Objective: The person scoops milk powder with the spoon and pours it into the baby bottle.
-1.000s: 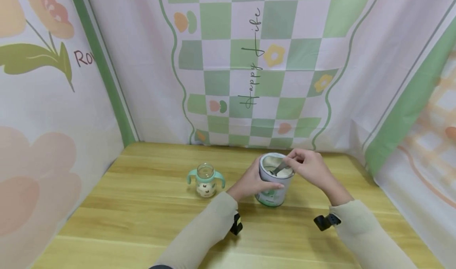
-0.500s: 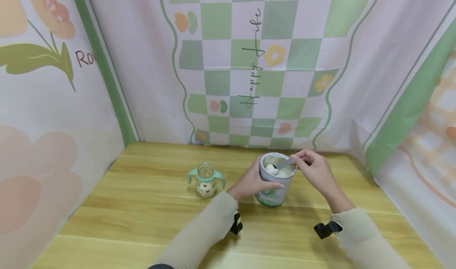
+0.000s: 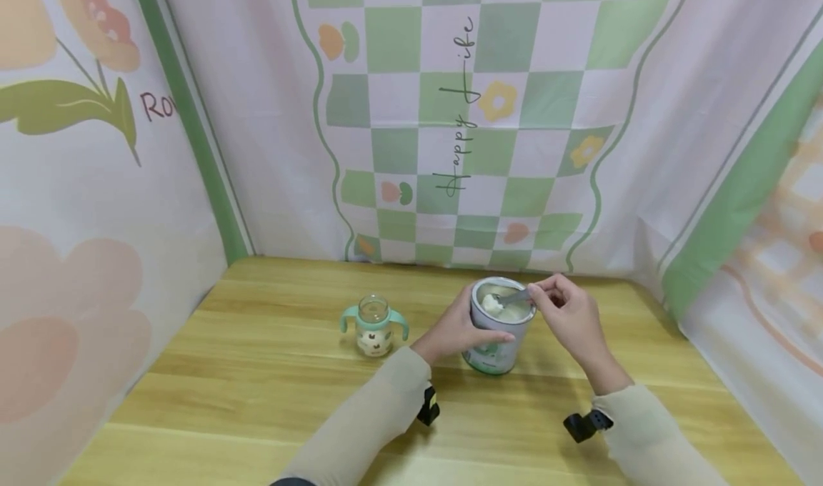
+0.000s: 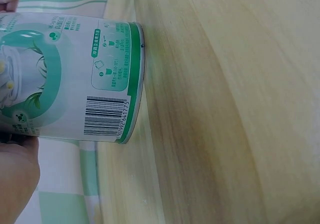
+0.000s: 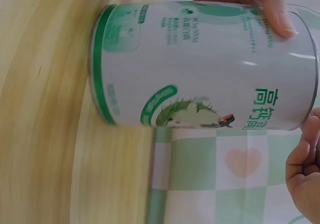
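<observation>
An opened milk powder can (image 3: pixel 491 350), white with green print, stands on the table in the head view. My left hand (image 3: pixel 453 329) grips its left side, with the thumb across the front. At the can's right rim, my right hand (image 3: pixel 569 321) pinches the grey handle of a scoop (image 3: pixel 514 296). White powder (image 3: pixel 492 305) is heaped on the scoop's head, inside the can's mouth. Both wrist views show the can's printed side; a barcode (image 4: pixel 106 116) is visible in the left one. The scoop is hidden in both wrist views.
A clear baby bottle (image 3: pixel 374 336) with mint-green handles stands uncapped to the left of the can. The wooden table (image 3: pixel 257 386) meets a green-and-white checked curtain (image 3: pixel 444 150) at the back. Printed cloth hangs on both sides.
The scoop has risen from low in the can, bringing up heaped white powder. My right hand has shifted slightly right. The left hand still holds the can in place.
</observation>
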`<state>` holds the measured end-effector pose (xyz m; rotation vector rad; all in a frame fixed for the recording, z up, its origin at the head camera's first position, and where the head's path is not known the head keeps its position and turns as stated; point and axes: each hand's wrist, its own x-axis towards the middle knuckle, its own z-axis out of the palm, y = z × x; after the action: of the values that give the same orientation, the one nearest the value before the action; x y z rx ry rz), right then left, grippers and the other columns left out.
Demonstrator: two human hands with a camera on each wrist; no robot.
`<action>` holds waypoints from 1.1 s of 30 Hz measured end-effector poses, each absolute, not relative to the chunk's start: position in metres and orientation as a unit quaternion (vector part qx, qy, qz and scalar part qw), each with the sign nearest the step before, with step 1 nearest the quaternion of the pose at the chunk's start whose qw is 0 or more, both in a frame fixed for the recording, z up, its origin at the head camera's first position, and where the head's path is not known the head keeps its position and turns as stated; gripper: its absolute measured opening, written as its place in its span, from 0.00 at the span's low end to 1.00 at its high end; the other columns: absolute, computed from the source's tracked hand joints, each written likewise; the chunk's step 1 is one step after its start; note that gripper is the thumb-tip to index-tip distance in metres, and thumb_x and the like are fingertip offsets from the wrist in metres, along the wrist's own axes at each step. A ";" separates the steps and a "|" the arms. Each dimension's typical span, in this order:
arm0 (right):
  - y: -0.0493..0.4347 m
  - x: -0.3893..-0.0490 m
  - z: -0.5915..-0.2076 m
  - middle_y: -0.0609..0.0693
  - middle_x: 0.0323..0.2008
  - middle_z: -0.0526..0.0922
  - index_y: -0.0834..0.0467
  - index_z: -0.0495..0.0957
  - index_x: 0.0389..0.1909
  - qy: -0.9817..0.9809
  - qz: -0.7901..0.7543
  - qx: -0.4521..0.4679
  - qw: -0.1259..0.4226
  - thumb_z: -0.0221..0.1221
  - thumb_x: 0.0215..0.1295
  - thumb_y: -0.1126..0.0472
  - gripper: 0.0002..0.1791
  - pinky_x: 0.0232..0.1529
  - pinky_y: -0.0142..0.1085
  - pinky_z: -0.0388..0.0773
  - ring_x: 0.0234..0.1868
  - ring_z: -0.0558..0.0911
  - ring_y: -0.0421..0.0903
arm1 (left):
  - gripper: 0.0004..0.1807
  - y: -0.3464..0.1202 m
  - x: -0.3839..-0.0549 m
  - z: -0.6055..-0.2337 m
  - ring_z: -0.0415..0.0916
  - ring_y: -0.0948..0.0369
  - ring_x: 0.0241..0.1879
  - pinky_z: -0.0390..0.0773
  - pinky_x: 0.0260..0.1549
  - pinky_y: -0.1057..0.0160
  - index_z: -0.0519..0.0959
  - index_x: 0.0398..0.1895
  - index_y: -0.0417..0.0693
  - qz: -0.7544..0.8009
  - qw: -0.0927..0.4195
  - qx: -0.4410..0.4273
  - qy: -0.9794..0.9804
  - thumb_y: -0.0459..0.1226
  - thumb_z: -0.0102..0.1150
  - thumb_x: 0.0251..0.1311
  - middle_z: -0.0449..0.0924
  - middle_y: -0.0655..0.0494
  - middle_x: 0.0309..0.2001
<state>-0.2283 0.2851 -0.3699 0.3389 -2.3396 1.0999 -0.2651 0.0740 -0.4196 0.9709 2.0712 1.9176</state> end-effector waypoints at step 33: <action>0.291 -0.228 -0.376 0.39 0.28 0.84 0.63 0.78 0.38 -0.784 0.589 -0.050 0.192 0.62 0.71 0.55 0.13 0.34 0.26 0.76 0.29 0.76 0.37 | 0.51 0.075 -0.266 -0.427 0.72 0.67 0.57 0.72 0.58 0.62 0.58 0.74 0.63 0.638 0.069 0.295 0.708 0.44 0.80 0.50 0.70 0.65 0.61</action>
<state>-0.2278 0.2914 -0.3764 -0.1416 -2.2006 1.6524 -0.2662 0.0747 -0.4266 0.8873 2.1314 1.9215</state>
